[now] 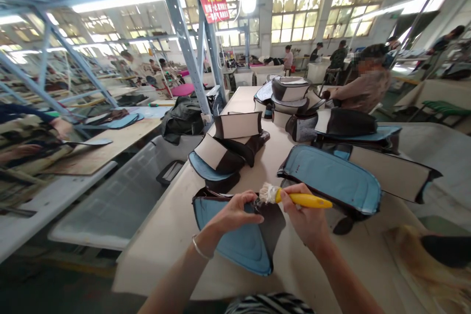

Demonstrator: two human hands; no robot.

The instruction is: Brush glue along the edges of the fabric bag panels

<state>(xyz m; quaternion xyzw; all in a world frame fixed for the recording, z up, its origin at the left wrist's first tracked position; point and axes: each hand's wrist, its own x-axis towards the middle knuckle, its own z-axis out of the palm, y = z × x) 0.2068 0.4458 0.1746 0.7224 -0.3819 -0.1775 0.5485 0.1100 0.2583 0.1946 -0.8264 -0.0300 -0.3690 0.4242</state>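
My right hand point(303, 213) grips a brush with a yellow handle point(309, 200). Its pale, ragged bristles point(268, 193) point left, touching or very near the dark edge of a sewn piece. That piece has a light-blue panel point(245, 245) and a dark brown side, and lies on the table in front of me. My left hand point(235, 213), with a bracelet on its wrist, pinches the piece's dark upper edge between thumb and fingers. Just right of the brush rests another blue-panelled piece point(331, 176) with dark edging.
Several half-made pieces with white and dark panels point(238, 125) stand along the long pale table point(158, 255). A grey bin point(106, 216) is at the left, beside a metal post point(187, 34). A co-worker point(364, 83) sits at the right; another person's hands point(61, 128) show at far left.
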